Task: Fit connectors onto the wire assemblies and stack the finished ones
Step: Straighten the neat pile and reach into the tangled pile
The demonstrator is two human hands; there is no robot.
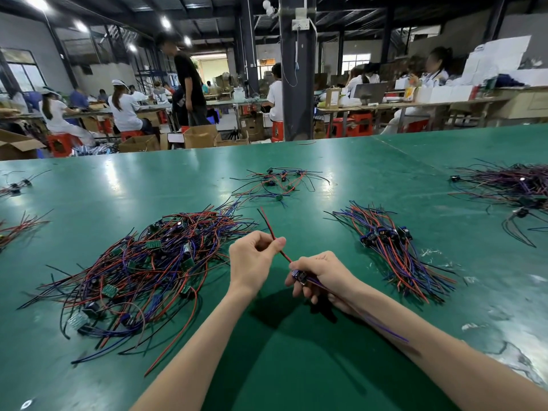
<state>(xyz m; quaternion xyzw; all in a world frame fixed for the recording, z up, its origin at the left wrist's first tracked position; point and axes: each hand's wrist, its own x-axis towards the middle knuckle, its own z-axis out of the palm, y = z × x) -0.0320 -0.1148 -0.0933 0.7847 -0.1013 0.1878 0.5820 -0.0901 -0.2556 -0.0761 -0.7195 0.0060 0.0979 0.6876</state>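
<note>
Pinching red wire [268, 225] left hand [252, 256], connector [299, 275] right hand [321, 275]

Loose wire heap [142, 271] on table [133, 185] at left, aligned stack [394, 250] at right, well apart. Small scatter [278, 182] behind, between them. Far right, another heap [510, 185], possibly unsorted.

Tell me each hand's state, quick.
Left hand: pinching the red wire.
Right hand: gripping the connector.

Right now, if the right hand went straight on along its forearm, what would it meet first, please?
The right hand would likely meet the left hand first; both hold the same red wire. Beyond lies the tangled wire pile. Depth is uncertain.
</note>
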